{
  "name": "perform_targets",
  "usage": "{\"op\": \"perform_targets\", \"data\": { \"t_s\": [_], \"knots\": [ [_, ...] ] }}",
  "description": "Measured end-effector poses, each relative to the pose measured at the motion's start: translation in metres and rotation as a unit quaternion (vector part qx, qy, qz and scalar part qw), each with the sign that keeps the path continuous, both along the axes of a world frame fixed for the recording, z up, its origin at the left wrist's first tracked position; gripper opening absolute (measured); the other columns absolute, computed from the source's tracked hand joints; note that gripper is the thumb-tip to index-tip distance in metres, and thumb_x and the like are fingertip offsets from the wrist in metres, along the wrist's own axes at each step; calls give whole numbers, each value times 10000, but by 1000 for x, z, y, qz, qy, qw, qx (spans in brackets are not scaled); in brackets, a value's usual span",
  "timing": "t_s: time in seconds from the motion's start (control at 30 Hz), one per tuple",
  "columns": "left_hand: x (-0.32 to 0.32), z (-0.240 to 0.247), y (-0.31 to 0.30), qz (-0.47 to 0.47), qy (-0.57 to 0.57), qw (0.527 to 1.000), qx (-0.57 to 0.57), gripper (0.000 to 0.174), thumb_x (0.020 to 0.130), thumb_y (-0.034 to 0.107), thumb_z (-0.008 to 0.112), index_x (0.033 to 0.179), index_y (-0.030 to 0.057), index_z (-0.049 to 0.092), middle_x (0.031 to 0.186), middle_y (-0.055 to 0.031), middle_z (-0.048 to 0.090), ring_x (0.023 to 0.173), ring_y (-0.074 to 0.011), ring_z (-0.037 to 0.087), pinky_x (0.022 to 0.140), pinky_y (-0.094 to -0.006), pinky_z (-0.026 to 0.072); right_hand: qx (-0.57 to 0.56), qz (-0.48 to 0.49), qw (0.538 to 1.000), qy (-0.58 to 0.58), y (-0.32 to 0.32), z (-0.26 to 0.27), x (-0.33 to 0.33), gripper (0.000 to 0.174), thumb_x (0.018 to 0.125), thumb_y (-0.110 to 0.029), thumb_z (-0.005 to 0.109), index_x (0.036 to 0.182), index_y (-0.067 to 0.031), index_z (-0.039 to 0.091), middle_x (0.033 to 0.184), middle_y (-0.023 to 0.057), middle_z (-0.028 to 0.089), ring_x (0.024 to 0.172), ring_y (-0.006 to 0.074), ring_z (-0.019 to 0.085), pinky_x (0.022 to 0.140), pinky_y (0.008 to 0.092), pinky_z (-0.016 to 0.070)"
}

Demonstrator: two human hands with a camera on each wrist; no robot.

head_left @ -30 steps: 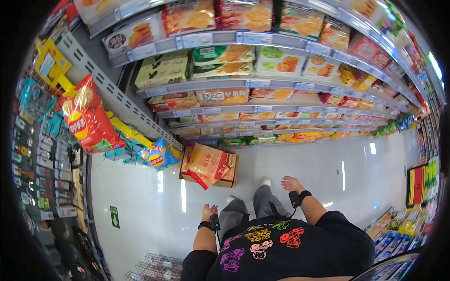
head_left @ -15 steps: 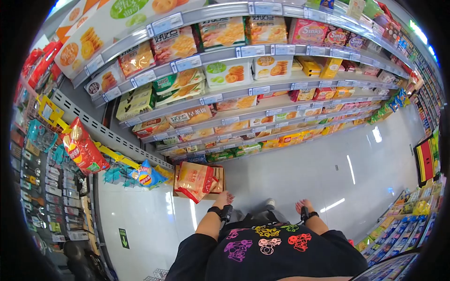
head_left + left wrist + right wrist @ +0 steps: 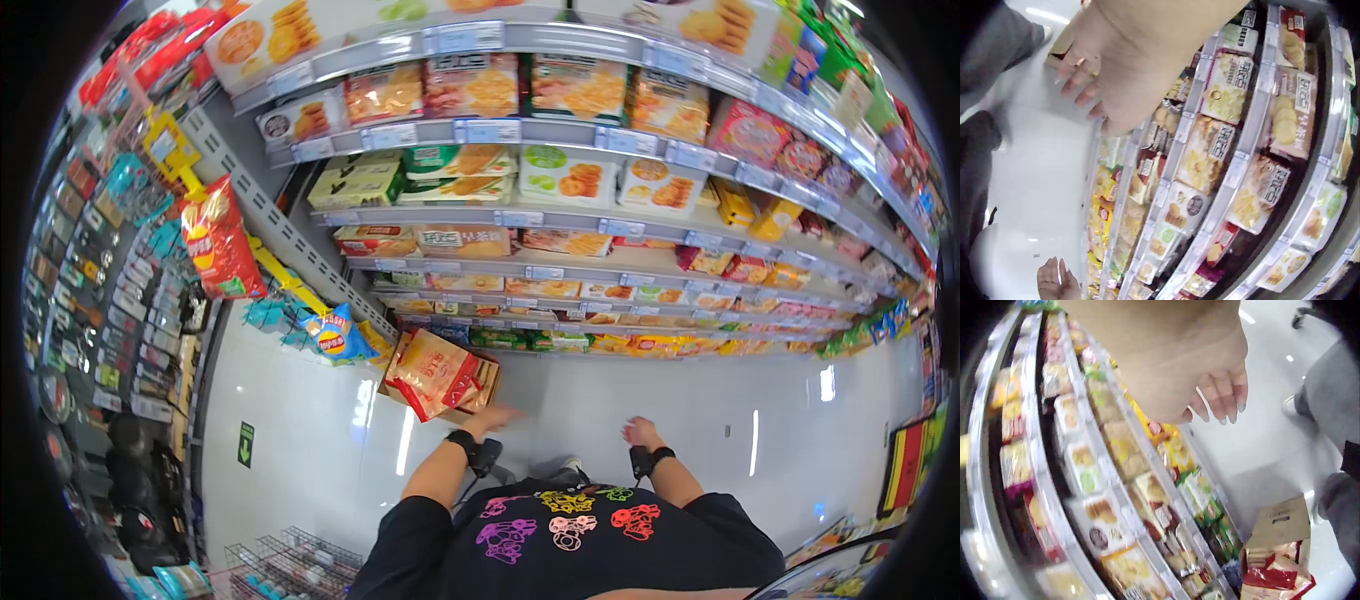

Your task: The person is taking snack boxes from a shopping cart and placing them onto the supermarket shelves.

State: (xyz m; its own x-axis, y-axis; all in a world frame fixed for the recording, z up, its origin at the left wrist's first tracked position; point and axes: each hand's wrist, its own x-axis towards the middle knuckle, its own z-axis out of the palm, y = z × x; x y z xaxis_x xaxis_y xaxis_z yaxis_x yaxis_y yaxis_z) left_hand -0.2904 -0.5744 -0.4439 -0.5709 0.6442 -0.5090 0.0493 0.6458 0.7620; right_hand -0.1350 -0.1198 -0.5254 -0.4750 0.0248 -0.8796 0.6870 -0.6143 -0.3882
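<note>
My left hand (image 3: 490, 420) hangs beside the front right corner of a cardboard box (image 3: 1279, 515) on the floor, overlapping its edge in the head view. It holds nothing; its fingers are loosely bent in the left wrist view. My right hand (image 3: 641, 433) hangs over the floor to the right, its fingers loosely bent and nothing in them. Red and cream food packets (image 3: 435, 370) lie in the box, the top one tilted over the rim. The box's flap stands up in the right wrist view.
Ahead rises a long shelf unit (image 3: 565, 220) with boxed and bagged biscuits and price tags. At its left end a red chip bag (image 3: 220, 245) and a blue chip bag (image 3: 340, 335) hang from yellow strips. A wire basket (image 3: 290, 560) stands behind on the left.
My left hand has come forward and right, up to the box's front corner. The right hand has drawn in closer to the body. The head view has swung left, then back right.
</note>
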Motion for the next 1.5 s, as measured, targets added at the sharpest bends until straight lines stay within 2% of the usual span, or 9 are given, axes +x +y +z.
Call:
{"op": "perform_targets", "data": {
  "t_s": [0.1,0.17,0.23,0.33,0.53,0.7,0.83,1.07,1.5],
  "knots": [
    [-45,20,-35,233,-72,970,14,258,839,292,550,810,41,604,818,-82,607,788,-171,580,641,-313,455,244,124,955,116,-82,76,-101,153,807,-206,538,876,-70,544,742,80,562,615,187,557,535,310,475],
    [-78,16,-80,115,368,917,103,239,832,276,551,817,43,608,809,-108,607,751,-213,593,609,-338,461,295,204,914,189,-150,151,-179,140,810,-191,545,810,-53,569,735,49,584,608,147,564,520,280,467],
    [-98,109,-100,324,155,932,54,258,835,247,487,910,24,592,886,-171,625,827,-310,611,688,-377,474,491,335,705,386,-201,169,-257,203,817,-196,557,915,-21,591,770,60,608,686,160,589,588,279,470],
    [-153,143,-155,324,338,876,116,234,795,192,539,973,43,573,891,-168,612,787,-351,593,702,-393,470,454,403,607,513,-320,330,-325,246,816,-164,557,1041,-65,539,967,169,589,883,309,573,758,393,454],
    [-191,283,-182,375,442,791,196,297,773,135,551,1048,24,537,961,-200,576,855,-353,568,753,-406,457,569,324,226,721,-454,465,-436,294,750,-60,511,1041,-26,528,987,177,544,950,361,511,824,419,428],
    [-222,310,-175,406,511,746,132,334,765,141,571,1071,19,512,1030,-204,532,980,-362,500,836,-414,415,647,428,308,551,-504,481,-530,422,719,-91,565,1135,-32,521,1015,207,563,981,375,513,846,413,424],
    [-241,332,-173,390,607,685,102,344,770,169,583,1063,7,504,1067,-199,512,1011,-379,472,850,-434,402,731,353,131,569,-490,447,-610,455,753,-165,597,1174,-25,495,1125,187,546,1037,311,517,878,367,418],
    [-283,344,-167,391,668,633,-9,409,782,213,584,1116,-2,488,1142,-183,487,1069,-351,458,917,-423,368,718,369,160,568,-466,454,-617,461,750,-175,603,1171,-20,498,1118,187,551,1031,304,520,875,364,418],
    [-344,329,-173,336,587,724,-133,512,879,369,434,1319,116,373,1397,-80,323,1313,-273,240,1058,-538,130,695,366,231,575,-433,457,-606,473,744,-193,615,1166,-11,503,1105,186,558,1020,290,525,870,358,418]
  ]
}}
